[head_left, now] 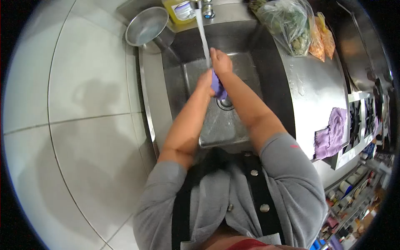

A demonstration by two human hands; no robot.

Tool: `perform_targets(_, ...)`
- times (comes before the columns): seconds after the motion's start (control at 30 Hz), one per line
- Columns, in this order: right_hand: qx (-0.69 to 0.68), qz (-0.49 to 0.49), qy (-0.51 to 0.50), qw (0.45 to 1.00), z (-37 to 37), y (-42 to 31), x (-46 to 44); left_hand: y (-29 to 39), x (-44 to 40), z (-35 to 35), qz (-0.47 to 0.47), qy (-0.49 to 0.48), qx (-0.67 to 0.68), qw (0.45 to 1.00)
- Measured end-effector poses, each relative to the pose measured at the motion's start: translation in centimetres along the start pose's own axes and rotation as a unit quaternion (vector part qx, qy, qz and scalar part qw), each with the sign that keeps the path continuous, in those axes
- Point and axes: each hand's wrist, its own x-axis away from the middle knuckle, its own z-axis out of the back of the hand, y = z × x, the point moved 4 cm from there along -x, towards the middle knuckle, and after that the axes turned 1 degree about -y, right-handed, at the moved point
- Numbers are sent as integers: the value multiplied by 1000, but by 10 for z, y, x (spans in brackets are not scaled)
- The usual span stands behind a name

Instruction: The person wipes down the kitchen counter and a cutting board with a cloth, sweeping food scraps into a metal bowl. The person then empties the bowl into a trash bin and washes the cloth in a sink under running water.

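Water runs from the tap (199, 5) into a metal sink (216, 129). Over the basin, close to the stream, my left hand (205, 83) is closed on a small purple cloth (216, 86). Part of the cloth hangs down above the drain. My right hand (221, 62) is beside the stream, just above and to the right of my left hand, near the top of the cloth. Its fingers look curled, and whether they grip the cloth is hidden.
A metal bowl (146, 26) stands at the sink's back left corner, beside a yellow bottle (179, 11). On the right counter (302, 100) lie bagged greens (287, 25), orange bags (323, 37) and another purple cloth (331, 134). A stove (358, 121) stands farther right.
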Motion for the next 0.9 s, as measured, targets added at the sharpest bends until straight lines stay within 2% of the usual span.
perform_targets(0.03, 17, 9, 25, 1000, -6, 3, 0, 8, 10, -2, -3, 5, 9, 1000)
perform_targets(0.07, 85, 24, 8, 996, -6, 2, 2, 24, 18, 0, -27, 71, -53, 996)
perform_targets(0.1, 79, 29, 6, 996, -8, 1, 7, 39, 25, 6, -50, 140, -116, 982)
perform_targets(0.13, 3, 3, 4, 1000, -12, 1, 11, 45, 19, 14, -53, 152, -128, 979)
perform_targets(0.17, -70, -23, -4, 997, -18, 6, 15, 48, 21, 16, -56, 158, -124, 978)
perform_targets(0.2, -100, 51, -32, 993, -51, 36, 13, 50, 25, 11, -84, 126, -125, 981)
perform_targets(0.23, -99, 57, -39, 993, -50, 26, 24, 51, 25, 4, -113, 91, -125, 981)
perform_targets(0.27, -208, -15, -18, 978, -39, 16, 44, 51, 15, 5, -168, 67, -112, 977)
perform_targets(0.3, -313, -89, 3, 946, -27, 5, 60, 50, 13, 2, -172, 71, -105, 977)
perform_targets(0.33, -497, -209, -84, 838, -19, -12, 68, 55, 15, -3, -241, 88, -190, 948)
perform_targets(0.37, -646, -320, -165, 673, -18, -27, 79, 58, 23, -6, -303, 105, -276, 906)
perform_targets(0.4, -713, -289, -205, 606, -31, -19, 68, 57, 28, -9, -282, 103, -374, 877)
perform_targets(0.43, -694, -335, -228, 595, -25, -28, 64, 57, 32, -9, -261, 147, -506, 809)
perform_targets(0.5, -676, -275, -255, 634, -76, 10, 27, 70, 66, -16, -337, 96, -597, 722)
perform_targets(0.53, -676, -274, -255, 634, -85, 4, 10, 85, 96, -21, -329, 94, -659, 670)
perform_targets(0.57, -629, -288, -234, 684, -96, -5, 0, 102, 124, -20, -315, 92, -717, 615)
perform_targets(0.6, -576, -305, -213, 728, -105, -14, 4, 119, 133, -2, -309, 99, -659, 679)
perform_targets(0.63, -582, -339, -214, 708, -85, -61, 14, 137, 138, 18, -301, 108, -597, 736)
perform_targets(0.67, -625, -317, -219, 679, -116, -68, 5, 160, 148, 37, -327, 176, -620, 691)
perform_targets(0.7, -564, -309, -277, 714, -119, -89, 12, 173, 155, 52, -348, 244, -639, 641)
perform_targets(0.73, -473, -286, -237, 799, -128, -104, 31, 169, 144, 71, -341, 250, -640, 642)
perform_targets(0.77, -376, -252, -192, 871, -129, -116, 47, 162, 130, 92, -401, 263, -674, 562)
perform_targets(0.8, -378, -252, -192, 870, -134, -112, 60, 160, 125, 101, -459, 272, -699, 475)
perform_targets(0.83, -357, -222, -173, 891, -144, -97, 75, 152, 129, 92, -398, 296, -766, 408)
perform_targets(0.9, -329, -192, -154, 912, -154, -70, 124, 145, 123, 89, -406, 294, -764, 407)
